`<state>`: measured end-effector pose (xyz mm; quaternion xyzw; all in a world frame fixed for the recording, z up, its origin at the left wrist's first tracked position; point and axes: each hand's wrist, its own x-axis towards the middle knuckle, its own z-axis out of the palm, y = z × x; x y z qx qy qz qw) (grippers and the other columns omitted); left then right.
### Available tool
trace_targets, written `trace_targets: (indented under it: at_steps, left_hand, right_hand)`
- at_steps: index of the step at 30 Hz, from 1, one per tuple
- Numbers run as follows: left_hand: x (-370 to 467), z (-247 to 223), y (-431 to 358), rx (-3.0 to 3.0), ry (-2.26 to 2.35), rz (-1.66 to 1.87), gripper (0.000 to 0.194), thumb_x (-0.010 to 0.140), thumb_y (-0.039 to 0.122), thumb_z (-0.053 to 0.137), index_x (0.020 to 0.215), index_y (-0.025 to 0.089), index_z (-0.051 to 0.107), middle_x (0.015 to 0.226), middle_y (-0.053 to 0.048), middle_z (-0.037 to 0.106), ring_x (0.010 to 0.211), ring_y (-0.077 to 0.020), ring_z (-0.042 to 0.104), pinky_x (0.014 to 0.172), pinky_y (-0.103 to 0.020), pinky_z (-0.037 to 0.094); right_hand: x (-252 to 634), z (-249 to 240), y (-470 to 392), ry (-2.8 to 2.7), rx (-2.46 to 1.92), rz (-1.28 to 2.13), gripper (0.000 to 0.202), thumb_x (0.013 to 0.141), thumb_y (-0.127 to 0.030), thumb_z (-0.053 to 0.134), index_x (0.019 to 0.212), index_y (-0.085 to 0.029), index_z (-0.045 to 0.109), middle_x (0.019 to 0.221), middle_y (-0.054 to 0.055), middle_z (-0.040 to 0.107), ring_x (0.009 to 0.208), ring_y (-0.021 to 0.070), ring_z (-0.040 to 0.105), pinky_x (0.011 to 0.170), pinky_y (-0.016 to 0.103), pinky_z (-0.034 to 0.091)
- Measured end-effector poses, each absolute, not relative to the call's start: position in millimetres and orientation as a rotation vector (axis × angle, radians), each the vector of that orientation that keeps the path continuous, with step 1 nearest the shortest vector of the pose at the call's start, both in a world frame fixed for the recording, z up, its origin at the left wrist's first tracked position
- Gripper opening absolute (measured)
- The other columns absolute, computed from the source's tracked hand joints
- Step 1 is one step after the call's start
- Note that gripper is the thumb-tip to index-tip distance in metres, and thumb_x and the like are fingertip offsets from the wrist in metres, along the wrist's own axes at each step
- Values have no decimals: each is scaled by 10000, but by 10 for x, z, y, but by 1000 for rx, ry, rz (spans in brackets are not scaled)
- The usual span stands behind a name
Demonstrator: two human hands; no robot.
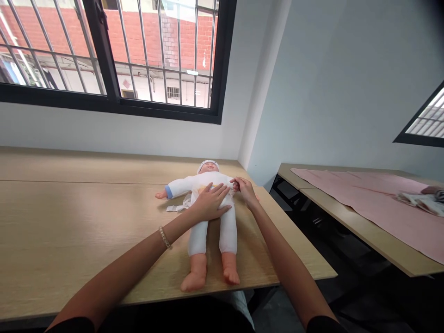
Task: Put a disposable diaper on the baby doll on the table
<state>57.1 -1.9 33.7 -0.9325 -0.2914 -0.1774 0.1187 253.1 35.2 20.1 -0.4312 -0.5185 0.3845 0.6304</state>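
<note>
Resting the left hand (211, 202) palm down across the waist of a white-clad doll (212, 178), fingers extended and slightly parted, pressing on a gauzy, diaper-like wrap (189, 200) without grasping anything; probably meant to keep both wrap and body from sliding. Curling the fingers of the right hand (245, 189) at the doll's left side, tips drawn in close to the thumb; impossible to tell whether pinching the wrap, the sleeve or nothing, with the contact so small and partly covered.

Lying face up on the wooden table (86, 231), head toward the wall and feet near the front edge: seemingly placed so for easy reach by both arms from the leg end. Leaving a pale strip (176, 208) spread loose on the doll's right, just below the outstretched arm with the blue cuff (168, 191), perhaps to stay clear of the leg.

Showing no readable brand or label anywhere. Noting only tiny dark marks on the white cap (208, 163), and a yellowish print (208, 187) at the waist, mostly hidden beneath the left fingers; too small to make out as letters or pattern.
</note>
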Motion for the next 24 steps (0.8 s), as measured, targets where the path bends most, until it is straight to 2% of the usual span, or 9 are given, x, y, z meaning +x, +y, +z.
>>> trace_targets:
  at_steps: [4,9,14,18,24]
  left_hand:
    - [587,332,-33,-2671,-957,-598,572,1021,547,396,1430,164,513,1517,-118,507,1472,-308,365,1208,-574,251]
    - [587,331,-4,-2670,-962,-619,495,1017,539,424,1345,202,581,1492,-98,537,1450,-318,400,1179,-581,307]
    - [590,325,11,-2683,-973,-629,443,1026,527,406,1266,221,619,1483,-77,549,1447,-314,406,1183,-603,291]
    - [591,321,-3,-2680,-1010,-634,465,1025,555,380,1288,240,600,1495,-61,539,1476,-324,355,1191,-642,241]
    - [597,308,1,-2671,-1094,-661,590,1018,572,369,1423,160,486,1524,-148,491,1487,-319,336,1206,-617,224]
  right_hand:
    - [2532,187,362,-1179,-988,873,382,718,-560,657,711,-178,676,588,-14,512,562,111,470,596,273,418]
    - [2524,218,325,-1184,-1023,853,384,728,-564,650,712,-181,671,589,-14,516,560,110,466,591,272,422]
    - [2512,239,303,-1203,-1038,850,370,715,-554,650,753,-186,639,617,-23,521,569,109,473,592,273,422]
    - [2495,229,315,-1189,-1021,838,390,645,-469,716,899,-199,597,742,-22,587,629,118,538,624,276,454]
    - [2504,147,343,-1347,-994,851,355,656,-409,718,896,-200,560,776,-26,575,688,125,558,664,282,463]
